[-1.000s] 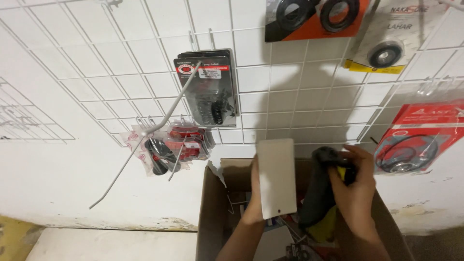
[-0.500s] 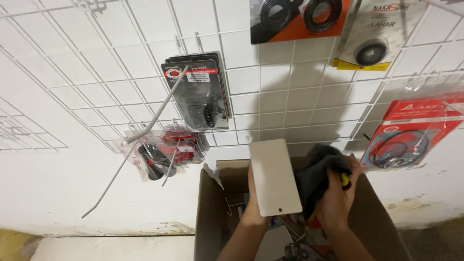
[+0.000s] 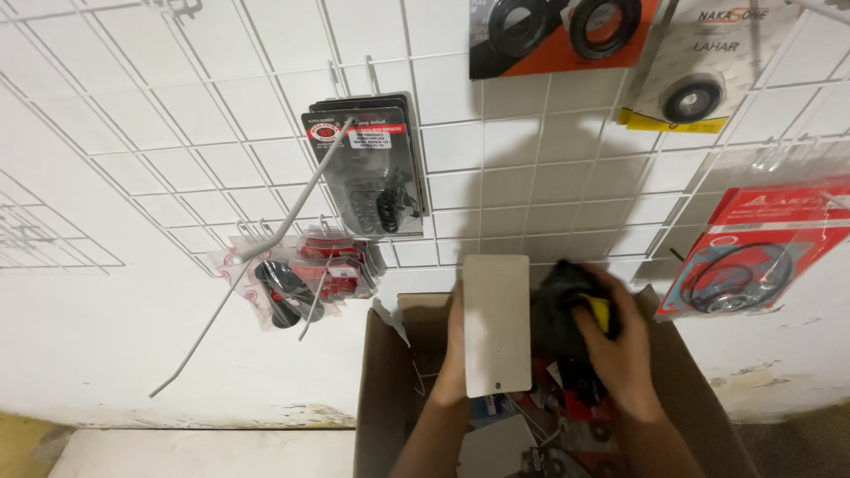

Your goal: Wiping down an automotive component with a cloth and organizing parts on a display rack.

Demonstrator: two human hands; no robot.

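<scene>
My left hand (image 3: 455, 354) holds a plain white card-backed pack (image 3: 497, 324) upright, its blank back toward me, above an open cardboard box (image 3: 381, 389). My right hand (image 3: 620, 350) grips a bundle of black packs with a yellow patch (image 3: 575, 301) just right of the white card. Both hands hover over the box, close below a white wire grid panel (image 3: 496, 177) on the wall. The box holds several red and black packaged parts (image 3: 567, 434).
Packaged parts hang on the grid: a black pack (image 3: 367, 168) in the middle, clear bags with red cards (image 3: 301, 279) lower left, ring seals on orange (image 3: 558, 31) and white cards (image 3: 699, 71) on top, a red gasket pack (image 3: 753, 257) at right. Long loose hooks (image 3: 239, 310) jut left.
The view has shifted slightly downward and left. My right hand has brought the black bundle closer to the white card; the left hand keeps the card upright.
</scene>
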